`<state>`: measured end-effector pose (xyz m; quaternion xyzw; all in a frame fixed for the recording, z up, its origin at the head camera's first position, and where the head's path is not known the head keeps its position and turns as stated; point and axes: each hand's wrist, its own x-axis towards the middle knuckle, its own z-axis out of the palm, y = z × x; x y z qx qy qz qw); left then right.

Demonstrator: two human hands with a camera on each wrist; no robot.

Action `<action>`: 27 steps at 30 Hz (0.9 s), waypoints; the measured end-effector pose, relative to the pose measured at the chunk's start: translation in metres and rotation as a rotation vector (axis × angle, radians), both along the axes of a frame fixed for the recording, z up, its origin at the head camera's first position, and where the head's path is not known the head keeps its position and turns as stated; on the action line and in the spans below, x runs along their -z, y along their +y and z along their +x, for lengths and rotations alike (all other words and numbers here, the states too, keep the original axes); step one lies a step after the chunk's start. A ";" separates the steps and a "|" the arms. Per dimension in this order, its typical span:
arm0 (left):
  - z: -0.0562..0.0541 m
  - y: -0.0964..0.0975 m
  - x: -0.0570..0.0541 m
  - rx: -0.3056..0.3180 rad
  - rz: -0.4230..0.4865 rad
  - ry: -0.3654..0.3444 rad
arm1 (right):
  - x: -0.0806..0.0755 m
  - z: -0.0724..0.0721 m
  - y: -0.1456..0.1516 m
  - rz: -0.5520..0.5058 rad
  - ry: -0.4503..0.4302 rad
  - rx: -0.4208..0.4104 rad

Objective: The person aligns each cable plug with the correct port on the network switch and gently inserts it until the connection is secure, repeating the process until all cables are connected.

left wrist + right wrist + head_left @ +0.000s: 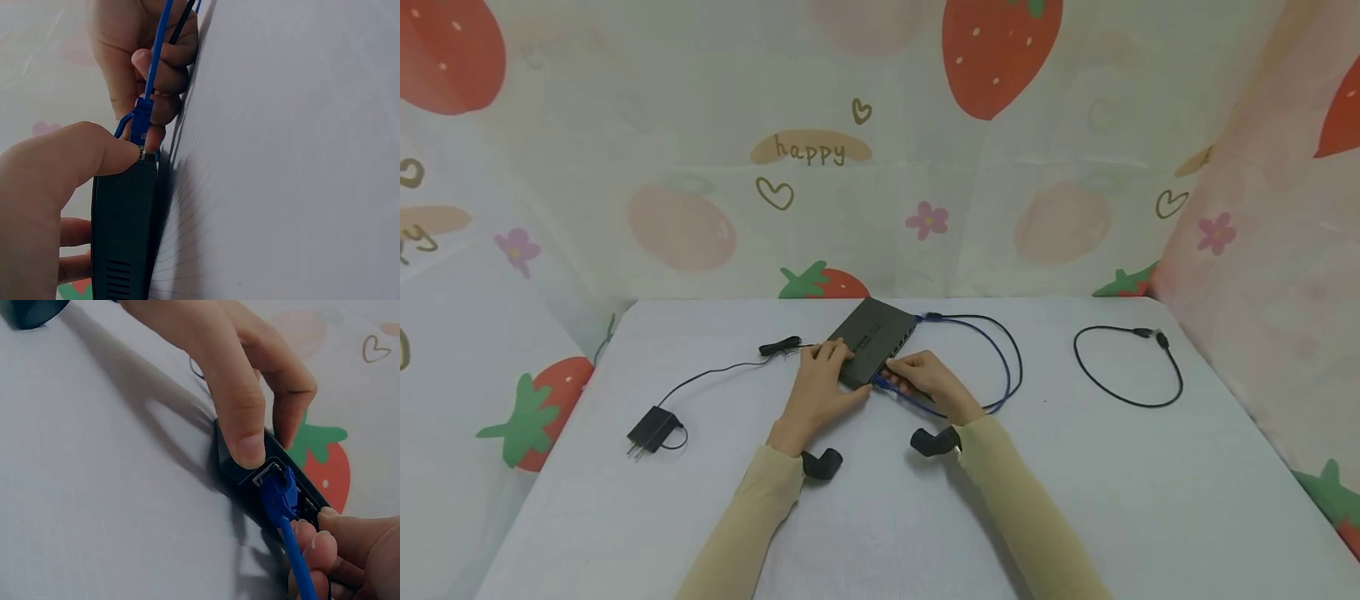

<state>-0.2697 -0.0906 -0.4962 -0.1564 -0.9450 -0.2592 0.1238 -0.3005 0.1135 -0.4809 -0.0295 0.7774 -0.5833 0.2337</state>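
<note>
A flat black network switch (877, 327) lies at the back middle of the table, with ports along its right side. My left hand (822, 379) grips its near left part, thumb at the near corner and fingers across the top. A blue network cable's plug (280, 494) sits in the nearest port, beside that thumb. My right hand (928, 381) is at the port side just past the blue plug. Its curled fingers pinch the end of a black network cable (182, 20); the plug itself is hidden by the fingers. Both cables loop round to the switch's far ports.
A black power adapter (652, 429) with prongs lies at left, its thin cord running to a bundled section (780, 346) beside the switch. Another black cable (1180, 382) lies looped at right. A printed cloth backdrop (970, 167) stands behind the white table (1150, 500).
</note>
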 end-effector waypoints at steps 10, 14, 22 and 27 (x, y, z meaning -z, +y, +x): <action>-0.001 0.001 -0.004 0.008 -0.010 -0.023 | 0.002 0.002 0.000 0.045 0.118 0.013; -0.001 -0.003 -0.004 0.012 -0.019 -0.033 | 0.006 0.001 -0.003 0.093 0.187 0.018; -0.002 -0.002 -0.002 0.020 -0.023 -0.046 | 0.005 0.006 -0.006 0.275 0.339 0.016; -0.001 0.000 -0.001 0.007 -0.018 -0.047 | 0.004 0.014 -0.009 0.472 0.508 0.059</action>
